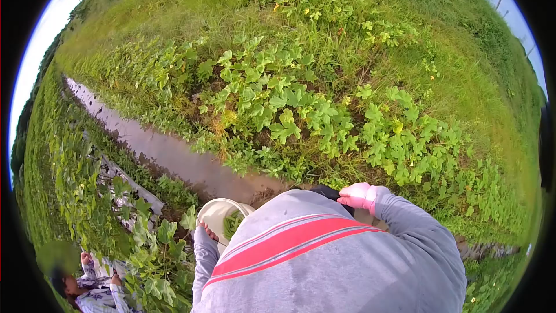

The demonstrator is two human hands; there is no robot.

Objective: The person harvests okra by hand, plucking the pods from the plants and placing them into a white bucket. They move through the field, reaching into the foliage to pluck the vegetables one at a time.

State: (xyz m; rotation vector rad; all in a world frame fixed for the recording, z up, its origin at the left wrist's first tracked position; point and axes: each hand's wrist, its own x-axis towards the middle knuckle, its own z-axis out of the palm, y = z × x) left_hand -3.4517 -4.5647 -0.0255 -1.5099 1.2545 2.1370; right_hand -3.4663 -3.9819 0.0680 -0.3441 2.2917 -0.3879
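My left hand (209, 231) is closed on the near-left rim of a white bucket (218, 211). Long green pods (233, 224) lie inside the bucket, whose right side is hidden behind my grey sleeved top with its red stripe. On my right hand (358, 196) is a pink glove. Its fingers are bent in against a black object (325, 192) in front of my body; what this object is, and what the fingers hold, cannot be made out.
A muddy water channel (185, 159) runs from the upper left towards me. Broad-leaved plants (284, 98) with yellow flowers and tall grass grow beyond it. More plants (159, 255) stand at the left. At the lower left is a co-worker (98, 293) in a patterned shirt, hands raised.
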